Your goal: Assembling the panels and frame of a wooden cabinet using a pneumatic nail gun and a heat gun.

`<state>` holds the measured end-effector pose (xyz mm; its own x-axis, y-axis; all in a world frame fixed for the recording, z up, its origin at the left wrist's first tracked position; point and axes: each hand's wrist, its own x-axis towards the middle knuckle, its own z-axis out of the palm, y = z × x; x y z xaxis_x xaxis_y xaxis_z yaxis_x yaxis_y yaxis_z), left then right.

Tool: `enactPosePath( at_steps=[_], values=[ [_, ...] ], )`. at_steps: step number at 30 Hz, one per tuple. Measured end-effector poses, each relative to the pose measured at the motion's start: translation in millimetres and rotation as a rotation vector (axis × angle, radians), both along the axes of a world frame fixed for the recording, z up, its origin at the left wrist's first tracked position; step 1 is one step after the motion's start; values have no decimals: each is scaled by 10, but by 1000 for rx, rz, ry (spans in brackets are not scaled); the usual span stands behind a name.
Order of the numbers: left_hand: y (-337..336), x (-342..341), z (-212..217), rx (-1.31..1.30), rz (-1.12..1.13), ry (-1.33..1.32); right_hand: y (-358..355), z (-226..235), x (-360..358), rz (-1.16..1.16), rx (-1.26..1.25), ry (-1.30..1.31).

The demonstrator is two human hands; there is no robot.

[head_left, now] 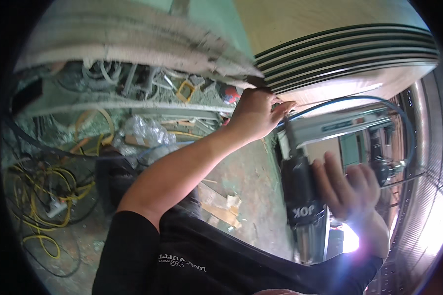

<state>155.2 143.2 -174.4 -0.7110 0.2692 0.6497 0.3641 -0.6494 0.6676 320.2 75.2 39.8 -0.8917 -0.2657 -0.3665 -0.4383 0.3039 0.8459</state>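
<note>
At the near left corner of a stack of pale boards (352,81) with dark edges, my left hand (255,113) has its fingers curled against the lowest board, thumb stuck out. My right hand (352,189), smeared by motion, is wrapped about the handle of a nail gun (302,189) with a black body and a long silver magazine (344,127). The gun's nose is up close to the boards, just right of my left hand. Its handle is mostly hidden behind my right fingers.
A blue air hose (349,100) arcs above the gun. To the left, a dusty bench (133,54) holds tools and a yellow-framed piece (185,91). Tangled yellow hose (47,182), plastic wrap (150,132) and torn cardboard (221,211) lie on the floor. Metal racking stands at the right.
</note>
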Motion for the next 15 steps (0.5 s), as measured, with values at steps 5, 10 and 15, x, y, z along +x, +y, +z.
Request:
enactPosePath(
  at_steps=[5, 10, 15],
  values=[
    [-221, 48, 50, 413, -402, -354, 266, -527, 601, -285, -412, 96],
    [-79, -13, -126, 274, -144, -256, 812, -1526, 976, -557, -803, 385],
    [65, 43, 78, 277, -83, -134, 1062, -2500, 1211, -840, -1360, 588]
  ],
)
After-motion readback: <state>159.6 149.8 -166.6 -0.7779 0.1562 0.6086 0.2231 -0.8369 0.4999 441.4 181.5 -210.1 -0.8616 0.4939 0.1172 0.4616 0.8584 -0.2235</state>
